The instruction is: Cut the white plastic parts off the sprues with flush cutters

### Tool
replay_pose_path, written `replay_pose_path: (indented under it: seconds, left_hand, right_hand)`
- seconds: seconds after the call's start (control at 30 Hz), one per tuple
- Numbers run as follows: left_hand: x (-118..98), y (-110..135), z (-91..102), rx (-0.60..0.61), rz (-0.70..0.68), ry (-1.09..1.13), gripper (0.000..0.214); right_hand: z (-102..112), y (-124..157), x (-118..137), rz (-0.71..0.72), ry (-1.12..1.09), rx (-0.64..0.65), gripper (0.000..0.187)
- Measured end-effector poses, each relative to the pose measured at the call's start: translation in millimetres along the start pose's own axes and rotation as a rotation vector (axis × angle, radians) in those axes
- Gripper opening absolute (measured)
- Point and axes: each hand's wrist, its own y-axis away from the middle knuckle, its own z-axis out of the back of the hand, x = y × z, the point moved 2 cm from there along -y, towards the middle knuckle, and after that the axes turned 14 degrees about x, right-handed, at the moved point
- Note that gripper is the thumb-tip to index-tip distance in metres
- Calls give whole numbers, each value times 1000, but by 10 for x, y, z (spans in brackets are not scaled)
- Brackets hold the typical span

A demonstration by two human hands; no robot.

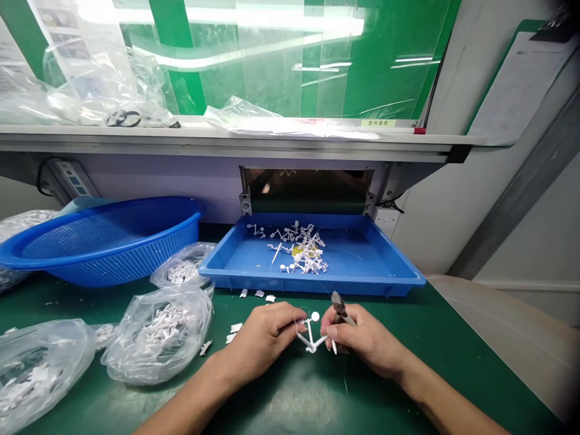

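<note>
Probably light, stiff but snappable, the white branched plastic piece, best held by its stems, sits between the left hand, pinching it, and the right hand, clasping grey metal pliers.

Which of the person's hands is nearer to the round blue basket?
Left. The left hand is in front of the round blue basket and to its right, not touching it; the right hand, holding pliers, is farther right.
</note>
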Motion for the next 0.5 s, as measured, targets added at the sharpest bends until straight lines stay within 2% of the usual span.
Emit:
replay_pose_path:
  seconds: [0.1,0.13,0.23,0.27,0.33,0.5]
  left_hand:
    - [0,9,-7,-124,59,69,18]
    - [-2,14,-1,-175,71,96,17]
    - [-19,30,-1,-283,57,144,16]
    - [-24,34,-11,-296,45,147,16]
    - [-23,43,-41,-301,24,139,16]
    - [17,53,-110,-295,-35,92,18]
  right_hand:
    - [33,-17,-11,42,-14,-111,30]
    - [51,-21,-20,28,91,-188,28]
    - [54,-25,-34,-33,644,-367,14]
    - [31,-26,-37,-32,797,-387,15]
    - [-27,-27,-44,-9,961,-388,20]
    - [-130,-26,-43,-1,1065,-358,19]
